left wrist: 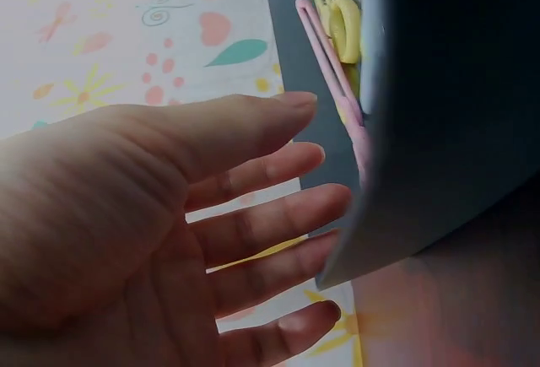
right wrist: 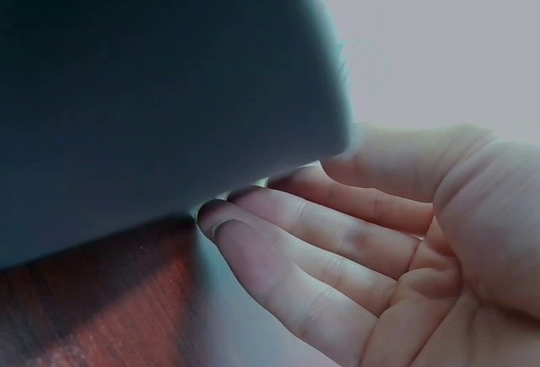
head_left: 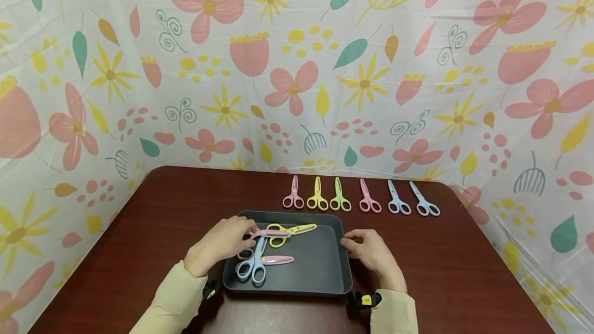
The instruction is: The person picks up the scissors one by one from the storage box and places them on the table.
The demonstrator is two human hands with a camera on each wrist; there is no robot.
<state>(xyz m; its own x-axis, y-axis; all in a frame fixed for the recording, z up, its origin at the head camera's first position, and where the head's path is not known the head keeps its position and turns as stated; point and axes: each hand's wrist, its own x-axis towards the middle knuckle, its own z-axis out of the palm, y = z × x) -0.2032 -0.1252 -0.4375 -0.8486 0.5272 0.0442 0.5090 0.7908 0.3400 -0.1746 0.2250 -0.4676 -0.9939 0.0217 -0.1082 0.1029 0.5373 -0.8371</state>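
A dark grey tray [head_left: 320,267] holds several scissors in its left half. Pink scissors [head_left: 276,233] lie by yellow scissors [head_left: 301,229] near the back wall. Blue scissors [head_left: 259,256] rest across a second pair of pink scissors [head_left: 278,260]. Over the tray's left rim, my left hand [head_left: 223,244] reaches beside the upper pink scissors' handles, its fingers [left wrist: 270,215] spread apart with nothing visible between them. My right hand [head_left: 373,256] holds the tray's right side, thumb at the wall and fingers [right wrist: 270,266] at the lower edge.
Behind the tray stands a row of scissors on the brown table [head_left: 185,195]: pink [head_left: 294,197], yellow [head_left: 317,200], green [head_left: 340,200], pink [head_left: 368,201], then blue scissors [head_left: 396,202] and more blue scissors [head_left: 423,204]. A flowered cloth [head_left: 297,133] hangs behind the table.
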